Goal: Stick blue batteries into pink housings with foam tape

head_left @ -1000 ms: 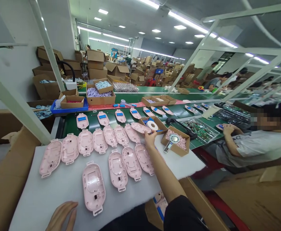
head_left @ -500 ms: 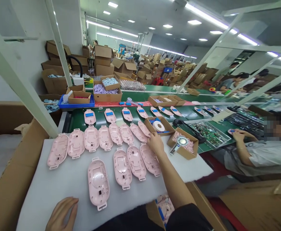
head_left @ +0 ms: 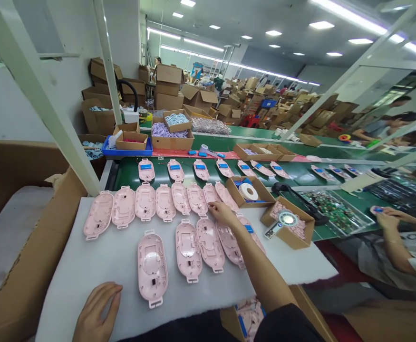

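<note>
Several pink oval plastic shells lie in two rows on a white foam sheet (head_left: pixel 97 266). My right hand (head_left: pixel 222 213) reaches across them; its fingertips rest on a shell (head_left: pixel 212 194) in the far row, fingers curled but holding nothing I can see. My left hand (head_left: pixel 95 313) lies flat and open on the sheet's near edge, beside the nearest pink shell (head_left: pixel 152 267). More pink shells with blue parts (head_left: pixel 147 170) sit on the green conveyor belt (head_left: pixel 129 178) beyond.
A cardboard box with a white tape roll (head_left: pixel 247 191) and another with a round lens (head_left: pixel 288 219) stand right of my hand. A co-worker's hand (head_left: pixel 384 219) works at far right near a tray of circuit boards (head_left: pixel 331 209). Cardboard boxes pile up behind.
My right hand set a pink shell down in the far row and drew back toward me. The view swung left and down. My left hand stayed on the sheet.
</note>
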The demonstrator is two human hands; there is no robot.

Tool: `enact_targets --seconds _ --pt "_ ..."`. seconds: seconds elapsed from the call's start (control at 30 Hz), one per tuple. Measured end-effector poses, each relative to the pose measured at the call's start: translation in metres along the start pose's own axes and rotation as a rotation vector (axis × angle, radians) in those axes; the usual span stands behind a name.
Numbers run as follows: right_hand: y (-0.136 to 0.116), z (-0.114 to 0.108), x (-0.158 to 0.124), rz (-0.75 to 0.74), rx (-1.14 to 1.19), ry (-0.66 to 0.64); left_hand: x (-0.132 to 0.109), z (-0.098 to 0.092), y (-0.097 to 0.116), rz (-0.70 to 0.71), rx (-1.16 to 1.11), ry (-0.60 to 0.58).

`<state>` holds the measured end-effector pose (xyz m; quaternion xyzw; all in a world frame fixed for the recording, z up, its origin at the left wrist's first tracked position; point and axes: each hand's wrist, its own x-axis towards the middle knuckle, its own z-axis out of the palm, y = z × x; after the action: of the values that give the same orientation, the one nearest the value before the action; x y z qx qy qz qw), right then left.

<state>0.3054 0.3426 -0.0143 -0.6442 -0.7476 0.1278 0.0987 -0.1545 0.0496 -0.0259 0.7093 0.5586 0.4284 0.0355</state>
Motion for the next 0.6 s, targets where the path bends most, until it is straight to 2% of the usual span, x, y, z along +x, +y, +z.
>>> enact_targets --seconds 0.1,0.2,0.33,0.43,0.53,0.6 --pt "0.010 -0.003 0.004 0.037 -0.003 0.073 0.001 -0.002 0.001 0.005 0.006 0.004" --pt "0.025 -0.010 0.015 0.162 -0.032 0.163 0.001 -0.003 0.000 -0.005 0.005 0.007" --pt "0.041 -0.016 0.031 0.247 -0.040 0.137 0.004 -0.001 -0.001 0.000 0.008 0.003" --pt "0.047 -0.021 0.030 0.280 -0.032 0.137 0.008 0.004 -0.001 0.007 0.019 0.000" --pt "0.037 -0.023 0.021 0.287 0.003 0.162 0.008 -0.003 0.005 -0.003 0.044 0.028" --pt "0.013 -0.015 0.025 0.240 0.055 0.219 0.006 -0.025 0.015 -0.014 0.064 0.037"
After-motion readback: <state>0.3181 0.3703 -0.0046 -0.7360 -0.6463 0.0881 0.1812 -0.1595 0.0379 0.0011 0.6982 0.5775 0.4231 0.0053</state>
